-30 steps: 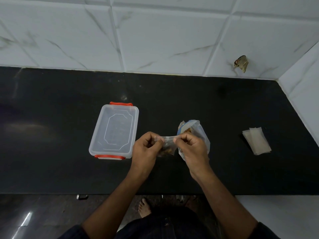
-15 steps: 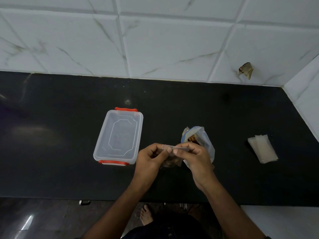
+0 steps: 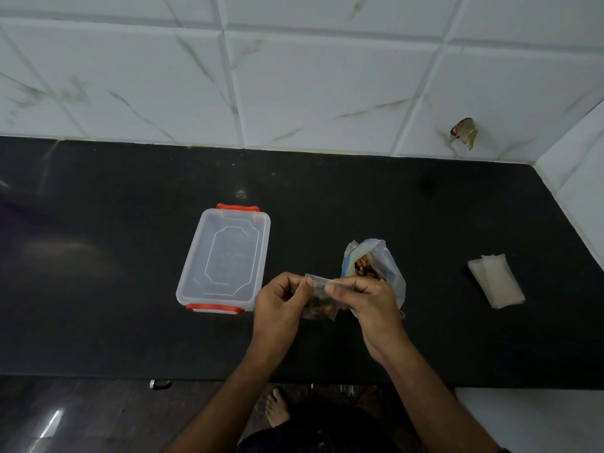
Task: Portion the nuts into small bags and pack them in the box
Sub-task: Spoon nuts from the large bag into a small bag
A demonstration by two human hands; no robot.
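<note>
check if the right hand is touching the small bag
Touching. The head view shows the right hand pinching the small bag's top edge, with the left hand pinching its other end.

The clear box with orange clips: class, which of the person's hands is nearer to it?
Left. The left hand is just beside the clear box, near its front corner; the right hand is farther off, by the big nut bag.

One clear plastic box (image 3: pixel 223 259) w/ two orange clips is counted, lid on. One small bag (image 3: pixel 319 301) w/ nuts is held up, pinched by two hands: left hand (image 3: pixel 277 305), right hand (image 3: pixel 369 305). One larger open bag of nuts (image 3: pixel 376 266) is seen. One stack of empty small bags (image 3: pixel 496 284) is seen; no. of bags in it can't be told.
</note>
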